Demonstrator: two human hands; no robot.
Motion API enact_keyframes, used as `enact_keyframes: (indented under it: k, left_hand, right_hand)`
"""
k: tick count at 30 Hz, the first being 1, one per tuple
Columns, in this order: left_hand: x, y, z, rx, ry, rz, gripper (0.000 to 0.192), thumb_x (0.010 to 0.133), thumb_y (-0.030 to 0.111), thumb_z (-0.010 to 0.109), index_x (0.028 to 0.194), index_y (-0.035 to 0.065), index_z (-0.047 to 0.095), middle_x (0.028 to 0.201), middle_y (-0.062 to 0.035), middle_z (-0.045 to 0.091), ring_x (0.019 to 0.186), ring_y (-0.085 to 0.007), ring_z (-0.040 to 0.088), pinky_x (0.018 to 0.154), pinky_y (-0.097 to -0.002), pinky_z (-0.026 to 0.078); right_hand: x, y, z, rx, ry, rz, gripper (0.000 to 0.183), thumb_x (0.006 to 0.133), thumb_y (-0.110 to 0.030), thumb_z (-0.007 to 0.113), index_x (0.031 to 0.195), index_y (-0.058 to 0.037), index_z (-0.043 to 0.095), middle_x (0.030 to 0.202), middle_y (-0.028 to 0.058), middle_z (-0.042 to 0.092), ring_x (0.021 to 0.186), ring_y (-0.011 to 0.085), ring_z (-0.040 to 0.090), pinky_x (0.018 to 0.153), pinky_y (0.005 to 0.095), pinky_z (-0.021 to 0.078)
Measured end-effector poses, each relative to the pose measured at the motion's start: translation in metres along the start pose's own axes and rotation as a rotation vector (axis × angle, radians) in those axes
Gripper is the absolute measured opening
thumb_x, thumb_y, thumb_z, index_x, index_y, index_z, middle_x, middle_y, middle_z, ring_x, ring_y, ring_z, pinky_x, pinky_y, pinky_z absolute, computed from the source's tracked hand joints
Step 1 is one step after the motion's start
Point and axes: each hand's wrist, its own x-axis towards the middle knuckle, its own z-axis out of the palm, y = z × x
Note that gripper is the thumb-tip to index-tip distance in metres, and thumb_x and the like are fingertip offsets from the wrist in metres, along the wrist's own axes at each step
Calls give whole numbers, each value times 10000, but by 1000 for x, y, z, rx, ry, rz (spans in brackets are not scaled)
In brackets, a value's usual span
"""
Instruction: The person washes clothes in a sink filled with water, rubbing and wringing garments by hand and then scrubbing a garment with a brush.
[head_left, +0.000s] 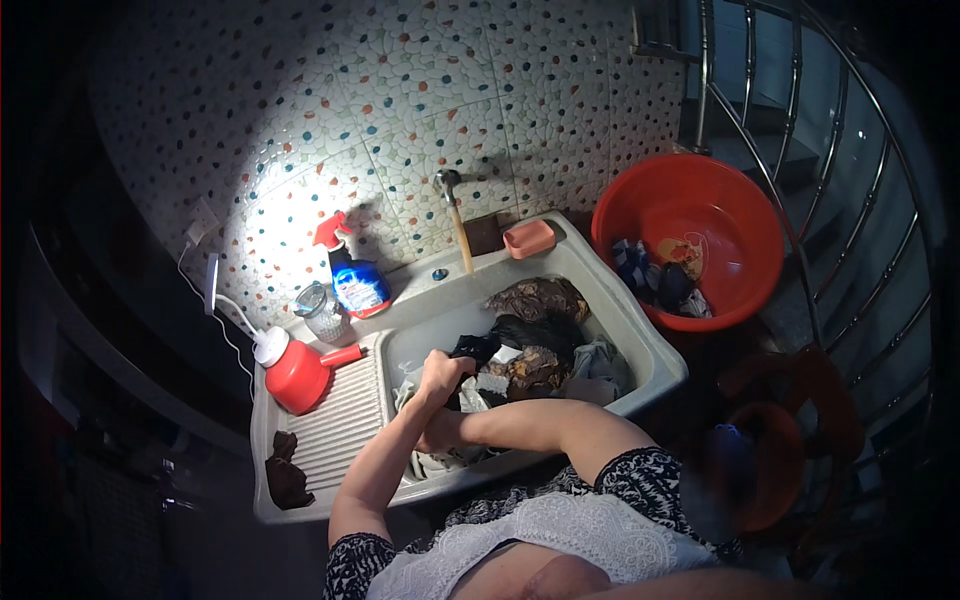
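Over the laundry sink (652, 352), my left hand (444, 373) is closed around a bunched black cloth (474, 346). Below it, my right hand (441, 430) is curled at the lower end of the same dark cloth, partly hidden behind my left forearm. The basin holds cloudy water (427, 334) and a heap of wet clothes. Among them are a brown patterned garment (536, 298), a grey cloth (600, 360) and a pale cloth (439, 465) near the front rim.
On the ribbed washboard (345, 427) stand a red container (296, 379) and a brown cloth (285, 476). A blue spray bottle (360, 281), glass jar (324, 315), tap (448, 180) and pink soap dish (529, 238) line the back. Right, a red tub (727, 225) holds clothes beside a metal railing (791, 97).
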Motion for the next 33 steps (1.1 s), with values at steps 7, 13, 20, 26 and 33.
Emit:
enact_keyframes:
  k: [7,13,20,26,33]
  left_hand:
    - [-6,-9,14,-51,65,-116,323,562,233,666,647,-77,633,578,-127,589,491,-184,558,475,-296,434]
    - [27,-69,-46,-291,72,228,180,606,100,654,678,-61,614,614,-94,573,528,-177,554,474,-308,458]
    - [5,-12,-82,-1252,77,55,220,758,248,578,809,40,527,592,-79,523,513,-239,567,562,-370,514]
    - [-26,29,-42,-994,-170,63,334,848,395,493,985,97,558,898,-67,606,858,-203,569,649,-428,514]
    - [-43,45,-11,-957,-276,224,440,852,329,520,1101,-34,516,1108,-141,523,993,-239,516,720,-389,524]
  right_hand:
    - [-17,-16,-30,198,87,68,275,837,-197,421,973,-49,608,1029,139,600,967,261,567,842,385,424]
    - [-49,-17,-71,-63,235,-188,123,687,-191,560,729,-78,585,947,96,530,913,264,506,772,369,419]
    - [-116,38,-85,463,766,681,682,693,-220,701,1254,-59,348,1216,205,348,1152,343,360,988,394,304]
    - [-134,37,-78,543,629,780,900,705,-270,733,1378,-74,169,1359,183,277,1232,285,302,1004,363,285]
    - [-155,12,-116,1378,827,932,442,777,-203,649,1145,-32,473,1064,42,556,867,87,516,764,279,452]
